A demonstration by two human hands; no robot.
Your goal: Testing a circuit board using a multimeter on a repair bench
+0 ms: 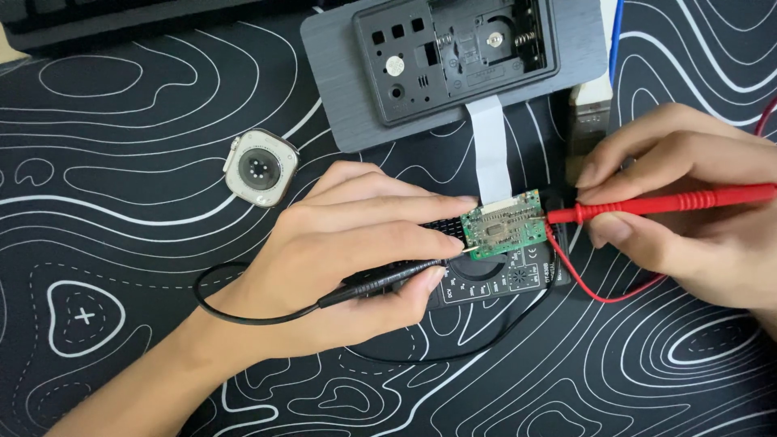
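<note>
We see our left hand (356,259) reaching in from the lower left, forearm angled up across the mat, palm down and fingers curled. Its thumb and lower fingers are closed around the black probe (388,279), which lies nearly flat and points right, its tip ending at the left edge of the small green circuit board (503,225). The upper fingers of that hand stretch further, their tips resting against the board's left side and steadying it.

Our right hand (688,218) comes in from the right edge, wrist out of frame, fingers bent inward. Thumb and forefinger pinch the red probe (672,202) firmly, holding it almost level and pointing left; its tip meets the right edge of the same board. So the board sits between the two grips, touched from both sides.

Directly under the board and the left fingertips lies a black multimeter (494,279), with the red lead (599,295) looping below the right hand and the black lead (243,311) curling out beneath the left wrist. A white ribbon cable (490,146) runs up from the board's top edge to a grey device housing (453,65) lying open-backed above both hands. Up and to the left of the left hand, well apart from it, a smartwatch body (261,167) lies face down on the black patterned mat (121,121).
</note>
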